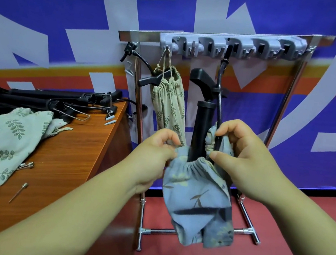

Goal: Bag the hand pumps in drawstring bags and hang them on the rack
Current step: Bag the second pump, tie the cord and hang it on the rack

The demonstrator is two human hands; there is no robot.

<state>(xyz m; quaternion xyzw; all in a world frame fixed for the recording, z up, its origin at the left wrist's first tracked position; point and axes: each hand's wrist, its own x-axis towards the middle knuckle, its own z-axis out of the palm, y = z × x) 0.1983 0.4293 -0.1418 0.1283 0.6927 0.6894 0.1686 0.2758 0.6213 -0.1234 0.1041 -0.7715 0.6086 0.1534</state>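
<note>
A black hand pump (202, 119) stands upright in front of the rack, its lower part inside a blue patterned drawstring bag (198, 199). My left hand (155, 153) pinches the bag's gathered rim on the left. My right hand (241, 157) grips the rim on the right together with the pump's black hose (219, 104), which runs up to the grey hook strip (232, 46) on the metal rack (291, 94). A beige leaf-print bag (169, 102) with another pump in it hangs by its cord from a hook at the left.
A wooden table (70, 157) on the left carries several black pumps (45, 99), light leaf-print bags (2, 141) and loose metal needles (18, 192). The rack's feet (247, 230) stand on a red floor. A blue and white banner wall is behind.
</note>
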